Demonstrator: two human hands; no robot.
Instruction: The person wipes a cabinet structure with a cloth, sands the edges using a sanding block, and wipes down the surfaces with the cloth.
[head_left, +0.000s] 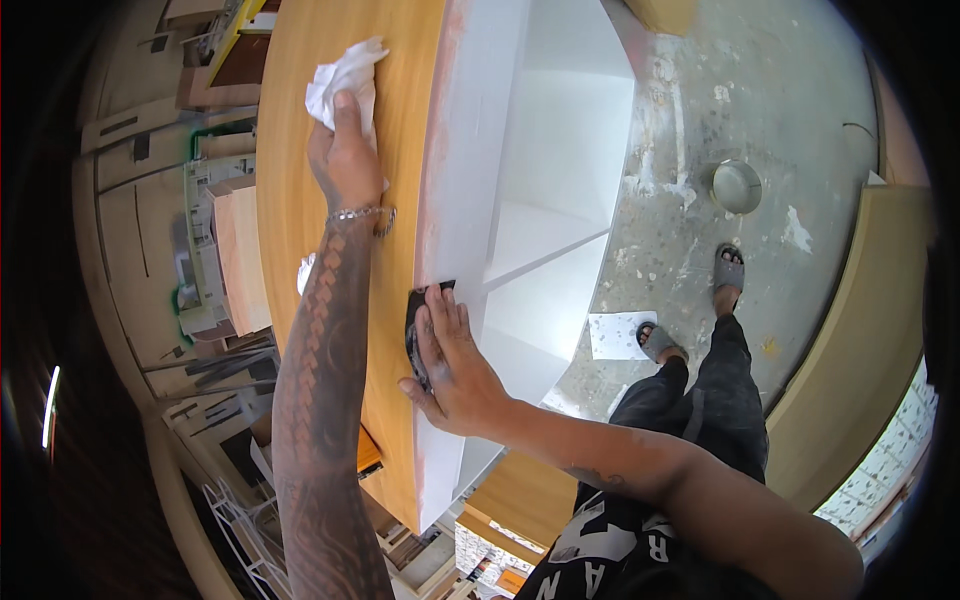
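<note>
My left hand (345,162) is closed round a crumpled white rag (345,82), resting over the wood-grain panel (400,130) of a cabinet. A bracelet circles that wrist. My right hand (458,372) presses a piece of black sandpaper (416,312) against the cabinet's long whitish edge (440,240), fingers laid along it and thumb pointing left. Much of the sandpaper is hidden under the hand. Reddish-brown patches show along this edge. To its right are the cabinet's white inner compartments (565,130). Another white crumpled piece (305,272) peeks out beside my left forearm.
On the stained concrete floor (680,120) at right stand a round metal can (736,187) and a white sheet (618,336), near my sandalled feet. Wooden boards and boxes (240,255) crowd the left. An orange object (369,452) lies beside my left forearm.
</note>
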